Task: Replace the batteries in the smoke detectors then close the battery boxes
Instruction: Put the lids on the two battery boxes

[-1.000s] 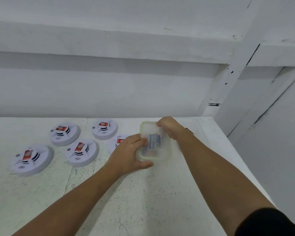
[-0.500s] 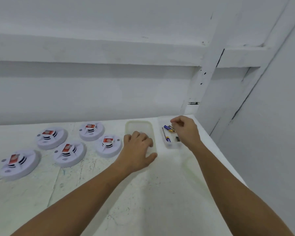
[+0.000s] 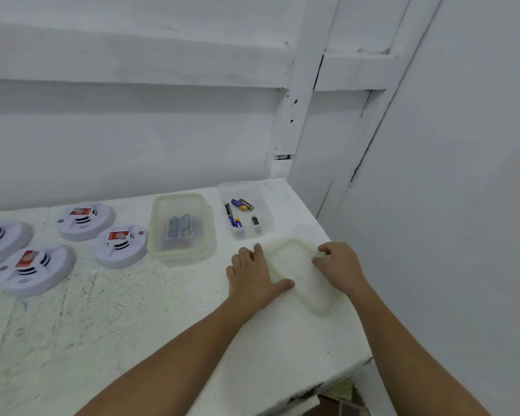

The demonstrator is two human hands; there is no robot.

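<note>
Several white round smoke detectors with red labels lie at the left of the white table. A clear battery box with its green-rimmed lid on holds batteries. To its right an open clear box holds several loose batteries. A loose translucent lid lies flat near the table's right edge. My left hand rests flat on the lid's left edge, thumb across it. At the lid's far right rim my right hand holds on with curled fingers.
A white wall runs behind the table and another stands close on the right. The table's right edge drops off just beyond the lid, with a gap and floor clutter below at the front right corner.
My left hand left the lidded box and my right hand left the open battery box. Both have drawn back to the loose lid on the table nearer me.
</note>
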